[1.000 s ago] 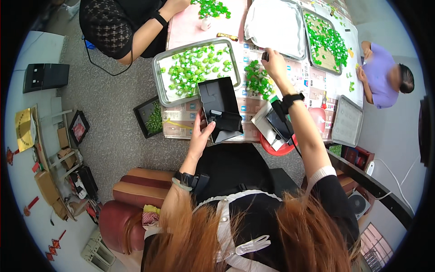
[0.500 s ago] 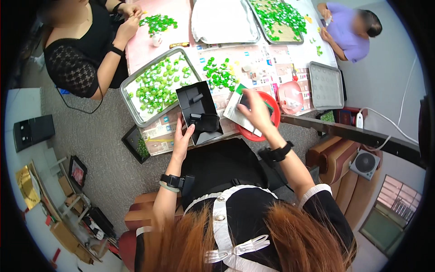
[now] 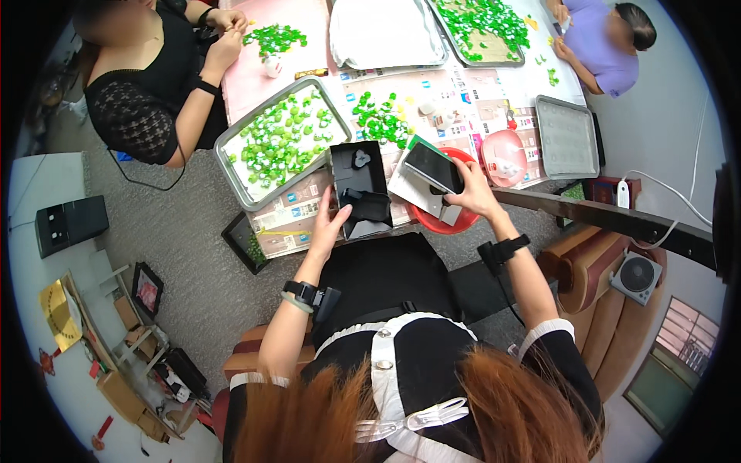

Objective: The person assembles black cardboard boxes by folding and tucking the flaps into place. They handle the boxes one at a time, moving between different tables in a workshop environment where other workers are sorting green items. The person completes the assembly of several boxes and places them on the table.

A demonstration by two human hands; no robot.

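My left hand (image 3: 330, 225) grips the near left side of a black open box (image 3: 361, 174), thumb inside its wall. Dark objects (image 3: 368, 202) lie in the box; their kind is unclear. A dark-screened smartphone (image 3: 431, 167) is held by its near right end in my right hand (image 3: 475, 193). It is tilted above a white flat piece (image 3: 409, 189) with a green edge. Beneath these stands a red basin (image 3: 448, 225), mostly covered. Just beyond the box, a pile of shiny green pieces (image 3: 382, 122) lies on the newspaper-covered table.
A metal tray (image 3: 224, 171) of green pieces stands left of the box. Farther back are a white-lined tray (image 3: 386, 35) and another green-filled tray (image 3: 482, 35). To the right are a pink bowl (image 3: 505, 154) and a grey tray (image 3: 567, 139). Two people work across the table.
My right hand has moved right and now grips the smartphone, with its screen showing. The box in my left hand sits more upright in view. The whole view has shifted slightly.
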